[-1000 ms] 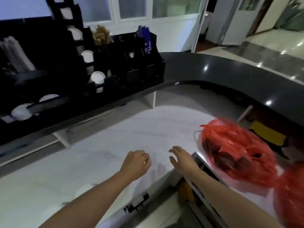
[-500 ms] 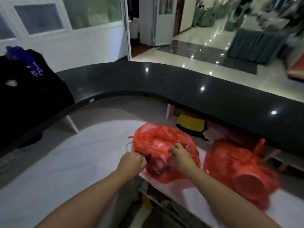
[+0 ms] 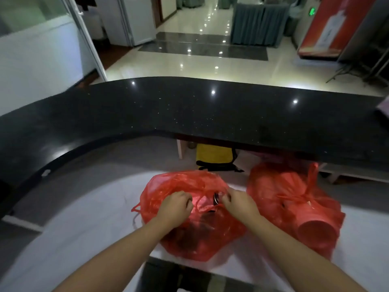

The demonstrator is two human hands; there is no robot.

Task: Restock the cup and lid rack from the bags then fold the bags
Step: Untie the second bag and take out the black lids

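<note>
Two red plastic bags lie on the white lower counter (image 3: 84,218). The left bag (image 3: 189,232) is in front of me, with dark round shapes showing through its plastic. My left hand (image 3: 175,206) grips the plastic at its top on the left. My right hand (image 3: 239,202) pinches the plastic on the right, and the bag's mouth gapes between them. The right bag (image 3: 294,199) is knotted at the top and holds a stack of cups lying on its side. The cup and lid rack is out of view.
A black curved upper counter (image 3: 189,114) runs across behind the bags. Under it sits a yellow and black bag (image 3: 213,157). A dark gap (image 3: 174,275) opens in the white counter's near edge. Beyond the counter lies a glossy floor.
My view swung right, away from the rack, to the bags. Both hands moved from the bare counter onto the left bag and took hold of its top, pulling it apart.
</note>
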